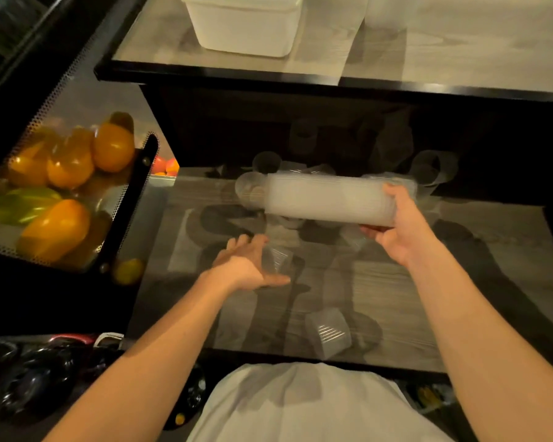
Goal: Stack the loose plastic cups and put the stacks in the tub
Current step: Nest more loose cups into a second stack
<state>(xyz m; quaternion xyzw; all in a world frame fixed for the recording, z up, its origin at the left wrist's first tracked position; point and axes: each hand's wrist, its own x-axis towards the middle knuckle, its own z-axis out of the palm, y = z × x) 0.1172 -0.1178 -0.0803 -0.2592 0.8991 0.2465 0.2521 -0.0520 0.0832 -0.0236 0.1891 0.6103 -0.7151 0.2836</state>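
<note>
**Operator:** State the hazards at this stage.

**Inspector:** The right hand (396,228) holds one long stack of cups (326,199) horizontally, at centre right of the frame, above the table (396,282). Its fingers wrap only the right end of the stack. The left end is unsupported. If the stack tilts, the nested cups may slide apart and fall. The left hand (246,266) is at centre frame with fingers spread wide, holding nothing, just beside a loose clear cup (280,260). The cup is thin and transparent, and the light is low. A misjudged reach may knock it away or crush it.

**Operator:** Where is the destination?

**Inspector:** The white tub (246,30) stands on the upper shelf (460,59), at top centre of the frame, well apart from both hands. Lifting the long stack past the shelf's dark front edge may catch an end on it.

**Operator:** Provide counts.

**Inspector:** Stacks in hand: one. Tubs: one. Hands: two. Loose cups clearly visible: one beside the left hand and one lying on its side (328,336) at lower centre. More clear cups lie behind the stack, at least four; the exact number cannot be told. A bin of oranges (77,161) sits at left; roughly six show.
</note>
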